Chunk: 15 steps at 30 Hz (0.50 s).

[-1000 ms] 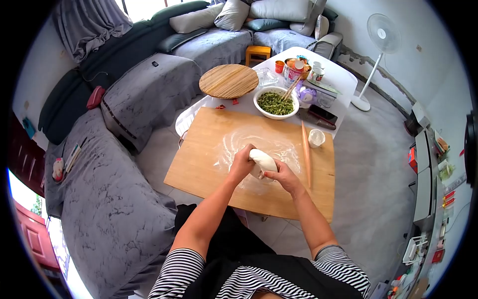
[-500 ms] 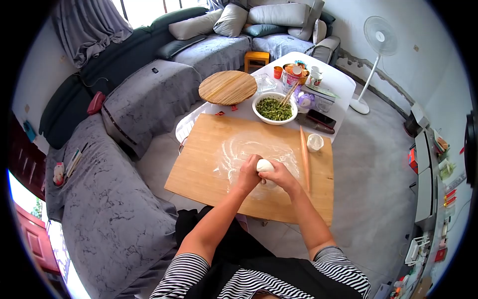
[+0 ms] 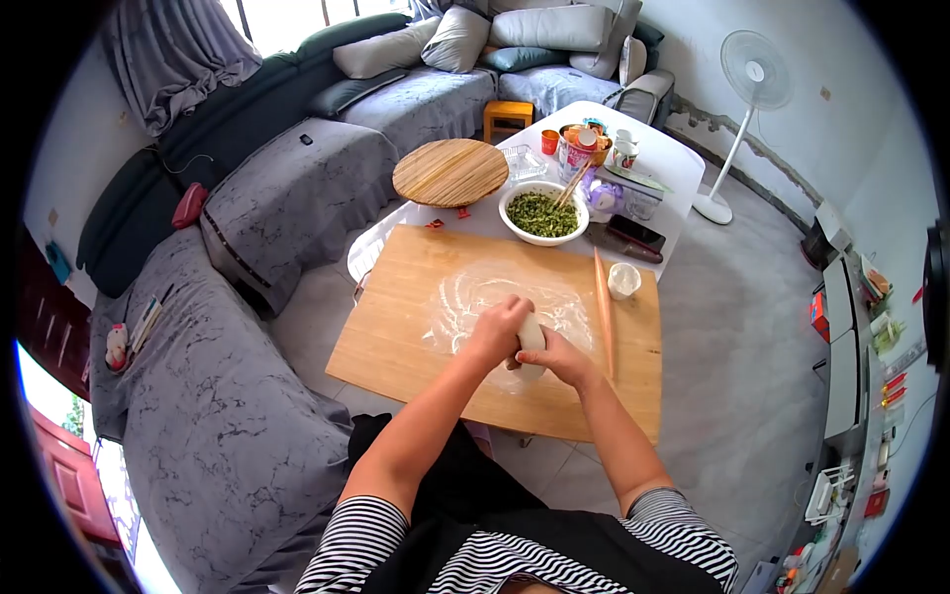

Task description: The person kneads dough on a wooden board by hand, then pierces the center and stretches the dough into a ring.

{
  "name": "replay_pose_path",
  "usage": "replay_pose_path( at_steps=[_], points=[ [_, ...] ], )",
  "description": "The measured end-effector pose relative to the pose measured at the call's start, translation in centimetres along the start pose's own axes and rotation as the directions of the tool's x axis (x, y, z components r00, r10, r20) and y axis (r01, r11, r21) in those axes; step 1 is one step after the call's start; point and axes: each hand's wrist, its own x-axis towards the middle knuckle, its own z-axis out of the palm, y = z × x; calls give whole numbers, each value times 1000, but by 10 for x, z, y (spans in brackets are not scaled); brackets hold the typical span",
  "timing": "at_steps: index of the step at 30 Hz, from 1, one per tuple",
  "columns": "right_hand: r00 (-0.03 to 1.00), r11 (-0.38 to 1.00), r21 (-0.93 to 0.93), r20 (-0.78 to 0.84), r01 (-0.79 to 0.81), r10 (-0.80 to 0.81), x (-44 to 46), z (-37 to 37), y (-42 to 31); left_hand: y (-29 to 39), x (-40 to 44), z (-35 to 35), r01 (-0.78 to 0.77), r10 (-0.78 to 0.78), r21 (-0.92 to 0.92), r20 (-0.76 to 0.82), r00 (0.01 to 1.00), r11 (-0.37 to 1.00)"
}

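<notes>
A pale piece of dough [image 3: 532, 335] is gripped between my two hands above the floured wooden board [image 3: 396, 317]. It looks elongated and stands roughly upright. My left hand [image 3: 502, 332] wraps its left side, with the fingers curled behind it. On the right side my right hand [image 3: 560, 356] holds it with the thumb across the front. White flour [image 3: 465, 297] is smeared over the board beneath. To the right of my hands lie a wooden rolling pin [image 3: 605, 317] and a small cup [image 3: 624, 281] dusted with white.
Behind the board, a white bowl [image 3: 510, 220] holds chopped green filling with chopsticks in it. A round slatted lid [image 3: 450, 172] sits to its left, a dark phone [image 3: 636, 235] to its right. Sofas [image 3: 247, 436] line the left; a standing fan [image 3: 756, 74] is at back right.
The dough has gone from a compact ball to a longer upright shape between my hands. My left hand has risen slightly, and my right thumb now lies across the dough.
</notes>
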Motion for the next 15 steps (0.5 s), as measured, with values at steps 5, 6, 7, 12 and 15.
replay_pose_path(
  at_steps=[5,6,7,12,15],
  points=[
    [990,981,-143,-82,-130,119,8,-6,-6,-8,-2,6,-177,131,282,172,976,943],
    [989,984,-109,-48,-143,138,11,-10,-5,-13,-6,10,-129,97,290,120,988,948],
    [988,985,-75,-13,-153,153,13,-12,-4,-19,-10,13,-129,98,291,121,988,948],
    [997,999,33,-71,-29,31,13,1,0,-19,-21,19,13,-13,-2,-106,994,1000],
    [1000,998,58,-22,2,0,16,5,-4,-20,-27,22,240,-265,-288,-50,963,927]
  ],
)
